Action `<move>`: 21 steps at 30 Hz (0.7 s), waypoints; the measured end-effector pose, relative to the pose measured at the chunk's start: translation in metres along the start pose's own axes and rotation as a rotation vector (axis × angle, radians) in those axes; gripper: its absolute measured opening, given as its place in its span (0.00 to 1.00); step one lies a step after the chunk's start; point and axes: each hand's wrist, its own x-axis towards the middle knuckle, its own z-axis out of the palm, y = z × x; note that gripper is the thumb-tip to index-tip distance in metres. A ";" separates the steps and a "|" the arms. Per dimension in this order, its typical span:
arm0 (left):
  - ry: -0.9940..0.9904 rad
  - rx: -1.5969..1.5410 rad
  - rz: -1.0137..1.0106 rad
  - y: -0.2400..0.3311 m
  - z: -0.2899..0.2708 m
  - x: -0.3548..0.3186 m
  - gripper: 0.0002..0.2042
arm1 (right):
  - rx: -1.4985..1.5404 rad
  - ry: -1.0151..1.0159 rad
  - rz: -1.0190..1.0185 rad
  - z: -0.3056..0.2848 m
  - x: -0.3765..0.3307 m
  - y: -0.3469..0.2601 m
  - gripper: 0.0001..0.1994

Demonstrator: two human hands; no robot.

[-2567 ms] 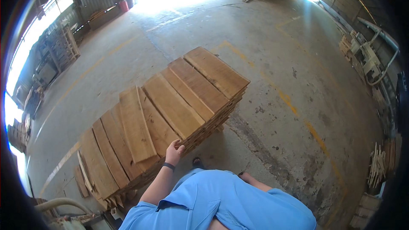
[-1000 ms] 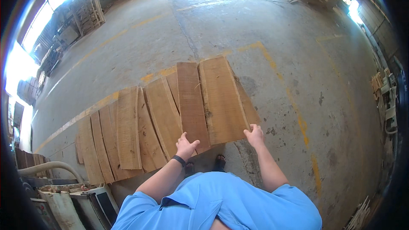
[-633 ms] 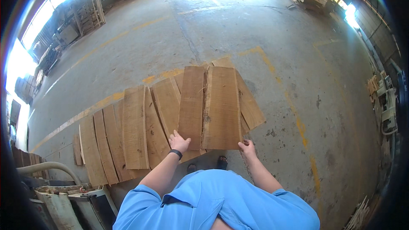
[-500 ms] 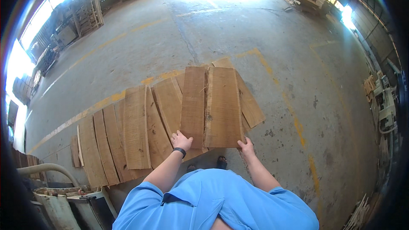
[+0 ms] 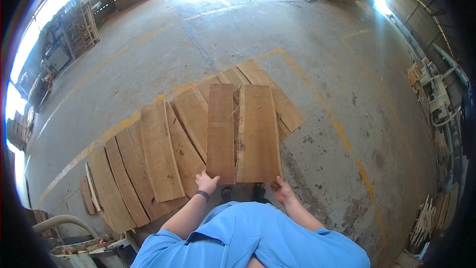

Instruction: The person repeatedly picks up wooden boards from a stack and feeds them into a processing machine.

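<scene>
Two rough-sawn wooden boards lie side by side in front of me, a narrower left board and a wider right board, with a thin dark gap between them. My left hand is closed on the near left corner of the narrower one. At the near right corner of the wider one, my right hand has its thumb by the edge and its fingers partly hidden at the board's end. Beneath and beyond them, other boards stick out at an angle.
More planks fan out overlapping to the left across the concrete floor. A yellow painted line runs past the right side. Machinery with a curved pipe stands at the lower left. Thin wood strips are bundled at the far right.
Both boards have come nearer to me, and my hands moved with them. More of the planks behind is uncovered. The view has also shifted slightly to the right.
</scene>
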 end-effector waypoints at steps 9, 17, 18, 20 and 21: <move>0.099 -0.075 0.018 -0.003 0.008 0.003 0.38 | 0.145 -0.008 0.003 0.032 0.002 0.023 0.19; -0.654 -0.961 0.047 -0.034 -0.004 -0.069 0.32 | 0.118 -0.130 -0.032 -0.007 -0.085 -0.013 0.21; -0.646 -0.966 0.045 -0.041 0.003 -0.083 0.32 | 0.114 -0.164 -0.031 -0.010 -0.099 -0.018 0.22; -0.689 -1.178 0.133 -0.034 0.007 -0.125 0.32 | 0.111 -0.247 -0.072 -0.026 -0.120 -0.025 0.27; -0.676 -1.217 0.111 -0.038 0.013 -0.138 0.31 | 0.125 -0.254 -0.052 -0.031 -0.133 -0.028 0.27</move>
